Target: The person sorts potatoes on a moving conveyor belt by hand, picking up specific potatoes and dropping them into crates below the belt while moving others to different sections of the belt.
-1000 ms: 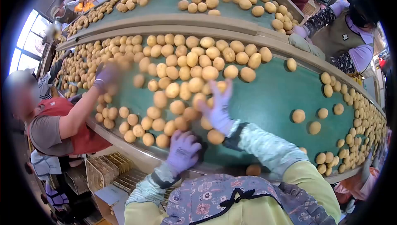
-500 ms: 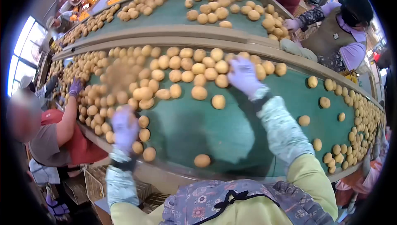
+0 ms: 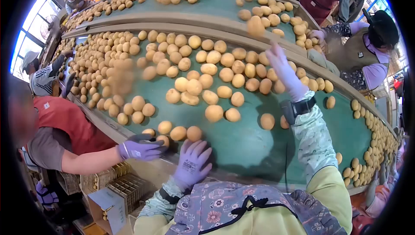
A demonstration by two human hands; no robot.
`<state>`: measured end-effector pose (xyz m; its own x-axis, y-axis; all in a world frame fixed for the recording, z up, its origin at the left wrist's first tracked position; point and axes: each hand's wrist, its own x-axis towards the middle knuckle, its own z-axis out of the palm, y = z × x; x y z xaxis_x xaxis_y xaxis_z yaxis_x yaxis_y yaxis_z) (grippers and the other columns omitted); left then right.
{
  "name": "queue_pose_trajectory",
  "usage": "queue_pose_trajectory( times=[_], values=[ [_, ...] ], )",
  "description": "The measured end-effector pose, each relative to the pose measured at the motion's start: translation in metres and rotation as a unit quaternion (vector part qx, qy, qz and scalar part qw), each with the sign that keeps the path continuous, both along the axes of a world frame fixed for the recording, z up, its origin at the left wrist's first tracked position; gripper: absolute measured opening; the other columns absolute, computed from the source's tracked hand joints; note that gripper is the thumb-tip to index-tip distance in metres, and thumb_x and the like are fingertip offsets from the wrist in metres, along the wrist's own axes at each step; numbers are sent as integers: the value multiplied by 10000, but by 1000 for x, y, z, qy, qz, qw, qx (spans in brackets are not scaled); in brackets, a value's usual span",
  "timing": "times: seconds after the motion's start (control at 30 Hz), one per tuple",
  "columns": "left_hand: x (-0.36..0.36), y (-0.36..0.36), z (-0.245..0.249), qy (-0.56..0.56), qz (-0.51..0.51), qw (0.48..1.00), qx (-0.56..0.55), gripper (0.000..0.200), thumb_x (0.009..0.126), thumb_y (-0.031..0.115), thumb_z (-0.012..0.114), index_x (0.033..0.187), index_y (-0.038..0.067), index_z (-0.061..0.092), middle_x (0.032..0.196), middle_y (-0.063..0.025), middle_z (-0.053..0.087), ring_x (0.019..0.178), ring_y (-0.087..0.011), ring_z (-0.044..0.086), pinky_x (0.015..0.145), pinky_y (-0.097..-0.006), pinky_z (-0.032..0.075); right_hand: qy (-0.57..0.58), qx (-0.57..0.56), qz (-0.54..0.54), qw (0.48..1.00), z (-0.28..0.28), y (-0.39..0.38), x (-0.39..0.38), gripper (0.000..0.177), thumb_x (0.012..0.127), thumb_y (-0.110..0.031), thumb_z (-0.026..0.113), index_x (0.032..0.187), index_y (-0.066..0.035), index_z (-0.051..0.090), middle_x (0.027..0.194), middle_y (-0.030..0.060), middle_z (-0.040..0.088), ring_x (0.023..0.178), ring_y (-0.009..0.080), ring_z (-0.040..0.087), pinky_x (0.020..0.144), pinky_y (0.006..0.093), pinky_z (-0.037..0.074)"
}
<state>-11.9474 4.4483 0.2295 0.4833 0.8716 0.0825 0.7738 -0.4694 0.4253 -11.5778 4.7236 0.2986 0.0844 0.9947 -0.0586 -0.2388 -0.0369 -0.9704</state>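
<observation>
Potatoes lie in a loose band across the green conveyor belt. My left hand, in a purple glove, is open over the belt's near edge. Its fingertips are right at a potato at the end of a short row. Farther out, my right hand is raised over the potatoes by the far rail, fingers stretched and nothing in them. Just beyond its fingertips, a blurred potato is in the air above the divider.
A co-worker's gloved hand reaches in beside my left hand. Another person works across the belt at right. A second belt with potatoes runs behind the divider. Crates and a cardboard box stand below at left.
My left hand has come right and back to the near edge, opening out. My right hand has left the potatoes and risen, with a potato now airborne beyond it. The co-worker's hand has reached nearer.
</observation>
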Motion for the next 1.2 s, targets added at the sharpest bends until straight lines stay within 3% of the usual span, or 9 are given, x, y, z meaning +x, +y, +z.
queue_pose_trajectory(
  times=[0.03, 0.13, 0.23, 0.37, 0.53, 0.6, 0.77, 1.0, 1.2],
  values=[
    [-9, 1, 3, -1, 2, 1000, 4, 657, 925, 369, 812, 1515, 122, 664, 1605, -165, 603, 1549, -394, 521, 1329, -676, 293, -390, 216, 59, 893, -41, 16, 22, 431, 1004, -272, 807, 1398, -127, 708, 1338, 184, 668, 1170, 396, 700, 998, 528, 577],
    [-25, 2, 4, -14, 26, 999, -22, 685, 931, 386, 813, 1546, 132, 649, 1626, -172, 582, 1552, -397, 514, 1333, -679, 287, -684, 298, -52, 664, -124, -29, -37, 836, 987, -411, 800, 1706, -89, 520, 1617, 272, 564, 1526, 510, 504, 1272, 738, 336],
    [-23, 17, 16, -39, -20, 999, -29, 718, 945, 421, 811, 1577, 131, 631, 1638, -186, 568, 1550, -414, 507, 1321, -698, 299, -571, 307, 159, 744, -110, -109, -111, 807, 991, -439, 825, 1672, -95, 561, 1682, 268, 516, 1630, 482, 414, 1346, 748, 218],
    [-89, 55, 7, -23, -12, 994, -104, 811, 924, 455, 853, 1635, 167, 592, 1725, -256, 462, 1577, -497, 459, 1281, -590, 411, -369, 296, 272, 838, -47, -125, -127, 494, 1034, -243, 772, 1477, -36, 703, 1510, 239, 683, 1409, 454, 646, 1223, 600, 491],
    [-190, 57, 16, 119, 189, 970, 98, 845, 922, 384, 853, 1640, 49, 562, 1696, -243, 493, 1579, -460, 443, 1348, -636, 275, -581, 203, -146, 774, -93, -81, -19, 314, 1040, -125, 690, 1321, -2, 755, 1334, 228, 715, 1180, 462, 680, 1032, 585, 560],
    [-195, 52, 14, 72, 209, 969, 109, 831, 923, 381, 855, 1628, 45, 572, 1685, -237, 505, 1578, -444, 449, 1349, -645, 276, -766, 274, -65, 578, -124, -93, -12, 354, 1048, -160, 693, 1373, -26, 738, 1366, 225, 681, 1254, 452, 636, 1068, 584, 523],
    [-186, 53, 14, 13, 199, 973, 116, 779, 917, 331, 860, 1589, 32, 604, 1646, -232, 568, 1539, -417, 514, 1339, -659, 308, -450, 250, -35, 857, -143, -113, -219, 851, 1007, -374, 856, 1656, 15, 466, 1596, 317, 523, 1420, 516, 542, 1169, 629, 471],
    [-240, 63, -3, -67, 245, 960, 115, 717, 930, 195, 809, 1590, 14, 595, 1660, -226, 569, 1513, -480, 513, 1302, -609, 390, -521, 381, 81, 760, -34, 51, -356, 374, 908, -215, 802, 1241, -78, 701, 1145, 150, 721, 998, 371, 683, 929, 477, 531],
    [-286, 75, -16, -93, 242, 958, 121, 649, 925, 167, 814, 1534, 38, 632, 1609, -204, 611, 1489, -477, 550, 1314, -655, 355, -712, 129, 334, 604, -53, 86, -436, 547, 906, -332, 817, 1396, -114, 709, 1291, 133, 794, 1238, 335, 775, 986, 489, 610]
  ],
)
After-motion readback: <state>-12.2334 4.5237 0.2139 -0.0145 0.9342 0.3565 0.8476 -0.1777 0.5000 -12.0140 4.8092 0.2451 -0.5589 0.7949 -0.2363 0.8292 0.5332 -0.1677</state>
